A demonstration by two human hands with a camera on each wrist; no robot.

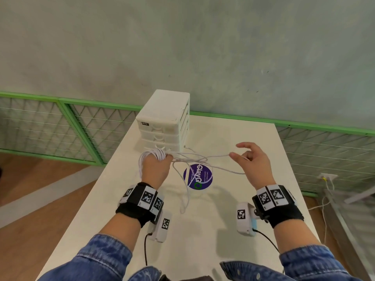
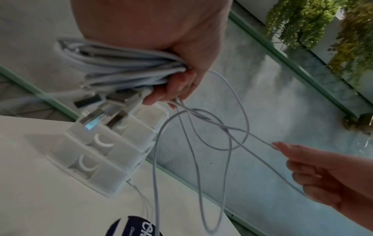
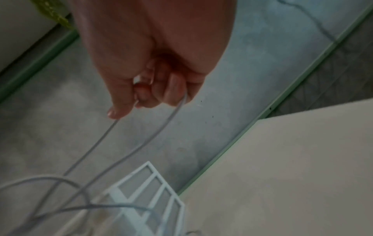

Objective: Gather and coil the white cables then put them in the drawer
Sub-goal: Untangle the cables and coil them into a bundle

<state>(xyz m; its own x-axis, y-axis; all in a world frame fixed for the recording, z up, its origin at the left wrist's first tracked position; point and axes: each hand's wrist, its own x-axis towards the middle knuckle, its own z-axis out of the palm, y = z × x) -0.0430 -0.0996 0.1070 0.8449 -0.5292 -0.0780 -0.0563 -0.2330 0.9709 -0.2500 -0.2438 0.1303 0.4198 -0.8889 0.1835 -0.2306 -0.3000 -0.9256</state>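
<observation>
White cables (image 1: 156,154) sit bunched in the left hand (image 1: 155,169), fingers curled round the coil. Loose strands run across to the right hand (image 1: 252,162), which pinches one. The drawer box (image 1: 165,122) stands just beyond the left hand on the table (image 1: 243,199).

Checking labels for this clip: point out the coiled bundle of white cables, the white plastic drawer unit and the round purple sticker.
Coiled bundle of white cables (image 1: 157,154), head view, loops above the knuckles.
White plastic drawer unit (image 1: 165,107), head view, top panel.
Round purple sticker (image 1: 204,180), head view, right half.
</observation>
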